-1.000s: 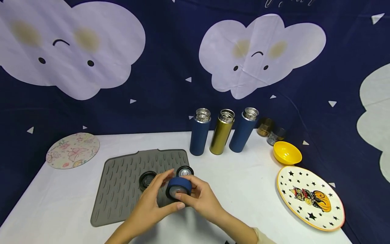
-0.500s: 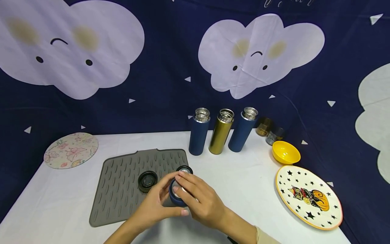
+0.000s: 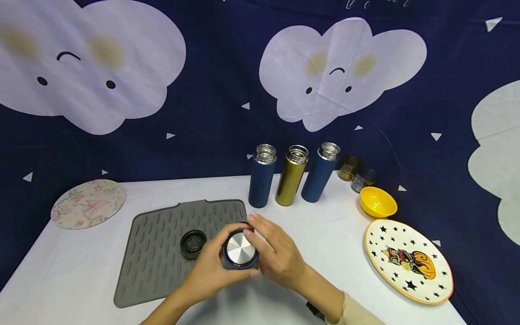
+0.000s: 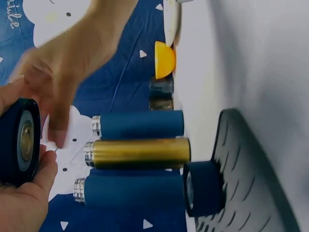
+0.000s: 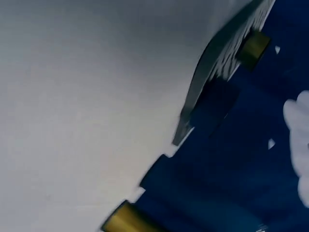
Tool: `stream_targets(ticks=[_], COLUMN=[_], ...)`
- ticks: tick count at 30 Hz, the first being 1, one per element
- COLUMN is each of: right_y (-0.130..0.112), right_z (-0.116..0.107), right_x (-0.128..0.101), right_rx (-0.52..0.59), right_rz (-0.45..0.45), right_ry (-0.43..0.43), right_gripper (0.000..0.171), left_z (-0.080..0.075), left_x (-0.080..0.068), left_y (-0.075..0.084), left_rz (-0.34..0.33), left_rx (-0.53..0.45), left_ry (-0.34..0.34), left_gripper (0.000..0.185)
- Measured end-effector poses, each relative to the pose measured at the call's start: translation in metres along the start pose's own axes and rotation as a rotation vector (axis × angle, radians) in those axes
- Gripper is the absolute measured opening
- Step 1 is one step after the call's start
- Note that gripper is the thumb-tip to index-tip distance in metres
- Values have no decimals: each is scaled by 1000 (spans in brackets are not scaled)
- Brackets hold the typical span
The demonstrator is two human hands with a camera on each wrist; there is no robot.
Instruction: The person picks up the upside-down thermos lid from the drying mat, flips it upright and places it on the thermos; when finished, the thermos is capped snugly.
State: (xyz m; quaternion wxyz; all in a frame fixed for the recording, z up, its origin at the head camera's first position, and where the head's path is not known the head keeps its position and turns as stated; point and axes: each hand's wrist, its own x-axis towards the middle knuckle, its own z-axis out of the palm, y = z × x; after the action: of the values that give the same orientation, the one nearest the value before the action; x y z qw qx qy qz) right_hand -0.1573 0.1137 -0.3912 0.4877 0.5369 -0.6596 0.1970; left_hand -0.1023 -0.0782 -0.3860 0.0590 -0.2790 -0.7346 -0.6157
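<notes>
My left hand (image 3: 211,271) comes in from the near edge, forearm angled up and to the right, and its fingers and thumb curl round the dark blue lid (image 3: 239,249), gripping it by the side wall. The lid is tipped so that its brushed steel disc faces up at me, and it is held just above the near right corner of the grey ribbed mat (image 3: 162,253). In my left wrist view the same lid (image 4: 19,141) sits cupped between my thumb and fingers at the left edge of the picture.

My right hand (image 3: 276,255) comes from the near right, wrist bent slightly inward, a pale sleeve cuff (image 3: 357,313) showing at the forearm. Its fingers (image 3: 260,230) lie fairly straight along the far right side of the lid, touching its rim; I cannot tell whether they grip it. My right wrist view is blurred and shows only the white table (image 5: 87,96) and the mat's edge.

Another black lid (image 3: 192,243) lies on the mat, left of my hands. Farther off on the table stand three open flasks in a row, close together: a blue flask (image 3: 261,178), a gold flask (image 3: 290,178) and a second blue flask (image 3: 318,176).
</notes>
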Motion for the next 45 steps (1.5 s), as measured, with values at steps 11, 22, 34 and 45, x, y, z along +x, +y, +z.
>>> stream_targets(ticks=[11, 22, 34, 45], right_y=[70, 104, 30, 5], right_z=[57, 90, 7, -10], right_x=[-2, -5, -15, -30], right_rx=[196, 36, 148, 196], right_rz=[1340, 1443, 1412, 1348], right_ry=[-84, 59, -19, -30], right_gripper=[100, 79, 76, 70], left_z=[-15, -17, -22, 16], left_x=[5, 9, 87, 128], left_y=[10, 9, 21, 7], left_rz=[-58, -30, -26, -93], left_rx=[-11, -50, -120, -180], left_ry=[40, 30, 30, -44], left_gripper=[74, 72, 72, 70])
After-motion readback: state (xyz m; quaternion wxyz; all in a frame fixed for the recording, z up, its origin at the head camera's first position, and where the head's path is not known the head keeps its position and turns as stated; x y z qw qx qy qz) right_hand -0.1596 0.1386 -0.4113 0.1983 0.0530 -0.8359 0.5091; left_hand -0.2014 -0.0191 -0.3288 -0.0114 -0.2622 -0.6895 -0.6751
